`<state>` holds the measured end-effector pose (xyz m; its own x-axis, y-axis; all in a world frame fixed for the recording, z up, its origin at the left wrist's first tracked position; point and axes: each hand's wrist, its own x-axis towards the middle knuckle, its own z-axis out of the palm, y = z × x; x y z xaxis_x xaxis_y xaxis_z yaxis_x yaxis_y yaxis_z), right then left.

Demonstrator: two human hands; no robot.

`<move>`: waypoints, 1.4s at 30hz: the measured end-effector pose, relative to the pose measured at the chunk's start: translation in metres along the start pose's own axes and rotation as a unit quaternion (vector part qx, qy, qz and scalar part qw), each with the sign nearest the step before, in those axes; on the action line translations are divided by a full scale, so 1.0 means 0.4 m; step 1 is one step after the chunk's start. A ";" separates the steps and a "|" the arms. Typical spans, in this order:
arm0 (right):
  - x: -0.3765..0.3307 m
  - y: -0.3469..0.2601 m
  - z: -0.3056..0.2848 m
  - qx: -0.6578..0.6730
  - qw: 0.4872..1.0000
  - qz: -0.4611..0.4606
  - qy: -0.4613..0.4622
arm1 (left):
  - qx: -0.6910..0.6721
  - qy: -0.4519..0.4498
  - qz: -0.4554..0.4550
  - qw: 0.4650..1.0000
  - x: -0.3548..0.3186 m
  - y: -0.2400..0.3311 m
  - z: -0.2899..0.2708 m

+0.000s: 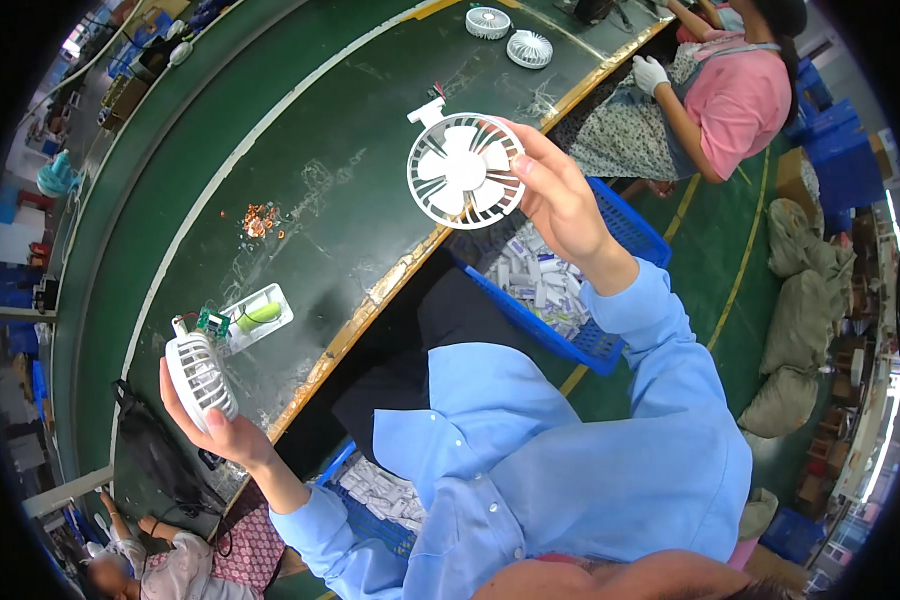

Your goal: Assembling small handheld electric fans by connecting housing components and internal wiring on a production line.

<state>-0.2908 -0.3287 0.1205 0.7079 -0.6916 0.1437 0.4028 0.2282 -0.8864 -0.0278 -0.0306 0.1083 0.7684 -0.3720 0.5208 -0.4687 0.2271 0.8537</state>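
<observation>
My right hand (567,205) pinches the rim of a round white fan head (465,172). Its blades show through the open grille, and a short white neck with thin wires sticks out at its far left. Lower left, my left hand (232,438) is wrapped round a second white fan head (200,382), seen nearly edge-on. Just beyond that one are a small green circuit board (212,322) and an open white handle shell (282,298) with a green battery (259,318) in it. Whether the board is joined to the fan by wires is hard to make out.
Small copper-coloured parts (259,221) lie on the green bench (350,200). Two fan heads (488,23) (529,49) rest farther along. Blue crates (625,225) (395,535) of white parts stand below the bench edge. Co-workers (735,105) (185,565) sit on both sides; a black bag (160,450) lies left.
</observation>
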 end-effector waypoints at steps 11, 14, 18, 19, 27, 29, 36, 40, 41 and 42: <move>0.073 0.119 -0.125 -0.028 0.995 0.035 0.092 | -0.272 0.094 -0.126 0.949 -0.055 -0.051 0.049; 0.113 0.156 -0.171 -0.055 0.989 0.063 0.119 | -0.305 0.049 -0.139 0.941 -0.042 -0.028 0.100; 0.176 0.214 -0.239 -0.083 0.984 0.079 0.138 | -0.323 0.064 -0.165 0.930 -0.039 -0.001 0.147; 0.192 0.226 -0.256 -0.083 0.981 0.091 0.149 | -0.337 0.053 -0.181 0.922 -0.037 0.010 0.161; 0.392 0.268 -0.339 -0.203 0.952 0.096 0.207 | -0.351 0.039 -0.237 0.905 -0.045 0.012 0.208; 0.451 0.277 -0.353 -0.224 0.947 0.083 0.216 | -0.371 0.026 -0.237 0.898 -0.057 0.000 0.208; 0.461 0.321 -0.338 -0.594 0.749 -0.134 0.262 | -0.404 -0.083 -0.187 0.892 -0.104 -0.048 0.170; 0.235 0.233 -0.053 -0.391 0.904 -0.166 -0.047 | -0.200 -0.100 -0.283 0.933 -0.089 0.038 0.207; 0.169 0.223 -0.006 -0.410 0.877 -0.214 -0.129 | -0.185 -0.118 -0.285 0.933 -0.094 0.043 0.208; 0.121 0.216 0.031 -0.369 0.886 -0.190 -0.207 | -0.173 -0.134 -0.284 0.934 -0.100 0.044 0.210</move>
<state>-0.2144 -0.3340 0.0563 0.8158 -0.2766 0.5078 0.2775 -0.5831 -0.7635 -0.1035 -0.0874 0.1023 0.6917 -0.7222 0.0051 0.1852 0.1841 0.9653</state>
